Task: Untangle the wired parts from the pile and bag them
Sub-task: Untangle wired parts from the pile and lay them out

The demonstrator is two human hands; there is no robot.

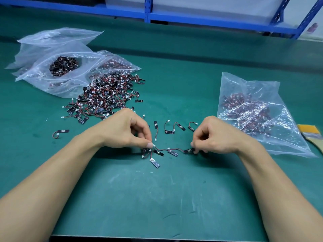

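Green matted work surface (174, 198) fills the frame; blue metal shelving frame (147, 9) runs along the top edge.

Upper left: heap of clear plastic zip bags (52, 49), some holding parts. Against its lower right edge lies the loose pile of small black strip boards with red-black leads and white plugs (106, 96). Right of centre: another clear plastic bag, part-filled with the same parts (258, 116).

Left hand (125, 131), centre frame: fingers curled, thumb and fingertips pinching the white plug end of a lead. Right hand (215, 135): fingers curled, pinching one black strip board (188, 150).

Between them, on the surface, a small tangled cluster of wired parts (157, 152). Its long axis runs left to right across the frame, lead sagging between the two grips. The knotted end, with several boards fanned below it, sits right under the left hand; the right hand has only the far board.

Just above the cluster: a short row of single, separated wired parts (174, 127).

Judgement: untangling step in hand. The freed part will likely come away on the right, the side nearer the part-filled bag.
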